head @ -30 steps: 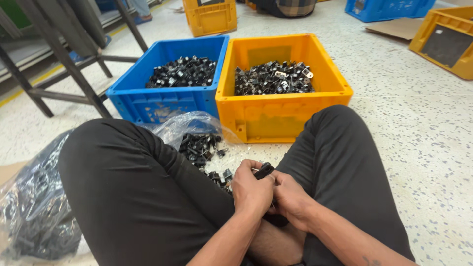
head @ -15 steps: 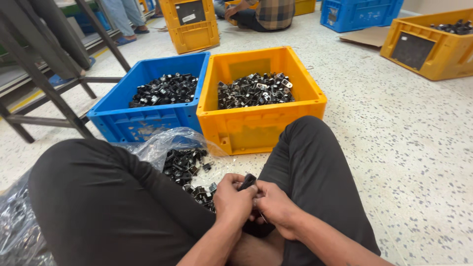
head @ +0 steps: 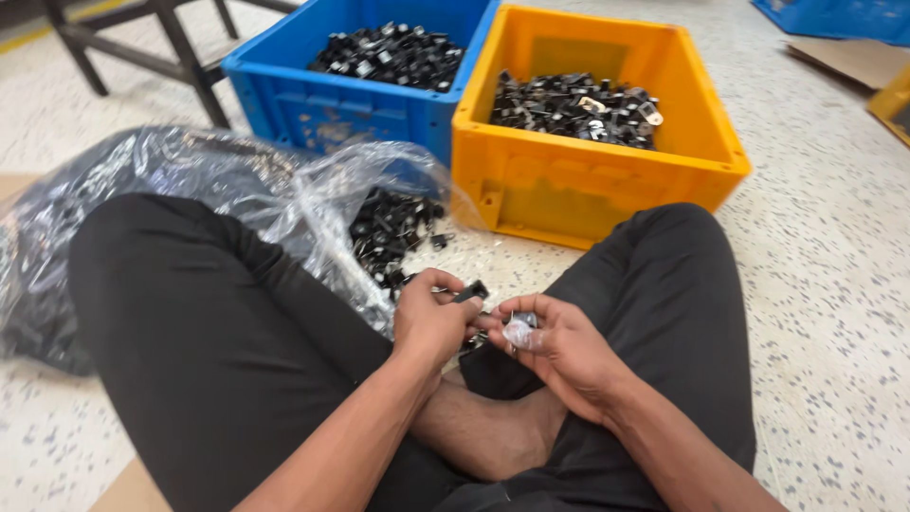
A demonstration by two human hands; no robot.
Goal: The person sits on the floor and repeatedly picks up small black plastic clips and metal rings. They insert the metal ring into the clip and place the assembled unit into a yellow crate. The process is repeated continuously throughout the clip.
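I sit cross-legged on the floor in black trousers. My left hand [head: 431, 322] pinches a small black part [head: 471, 291] between thumb and fingers, above my crossed legs. Close beside it, my right hand [head: 555, 343] holds a small clear wrapper with a metal piece [head: 518, 329] in its fingertips. The two hands nearly touch. Just ahead of them a clear plastic bag [head: 284, 199] lies open on the floor, spilling several small black parts [head: 393, 228].
A blue crate [head: 313, 104] and an orange crate [head: 607, 180], both holding black and metal parts, stand side by side ahead of my knees. Dark table legs [head: 180, 47] stand at the far left. Another orange crate's edge [head: 896, 104] shows at the right.
The view has dropped and come closer, so the far crates and the other person are out of view. My hands have parted slightly, and the clear wrapper now shows in my right hand.
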